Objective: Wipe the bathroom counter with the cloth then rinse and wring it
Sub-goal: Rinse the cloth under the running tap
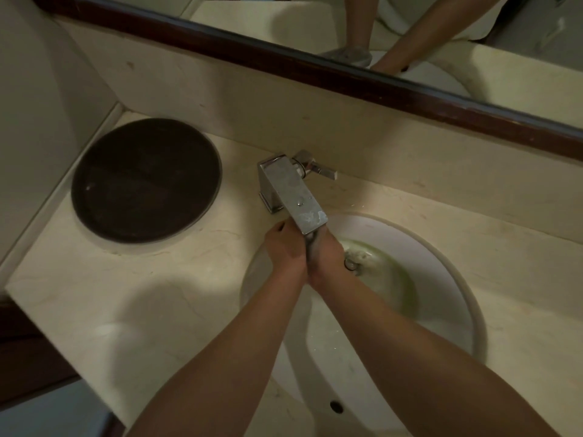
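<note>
Marble counter (132, 304), cream and faintly veined, runs beneath a dark wood-framed mirror (347, 74) and carries a round dark tray (146, 181) at its left end, well apart from the oval white basin (441, 257), whose bowl is stained greenish near the drain. My left hand (285, 247) and right hand (328, 257) press together under the squared, water-spotted chrome faucet (296, 197), both closed tightly around the grey cloth (310, 244), a thin twisted strip showing between my palms above the basin.
</note>
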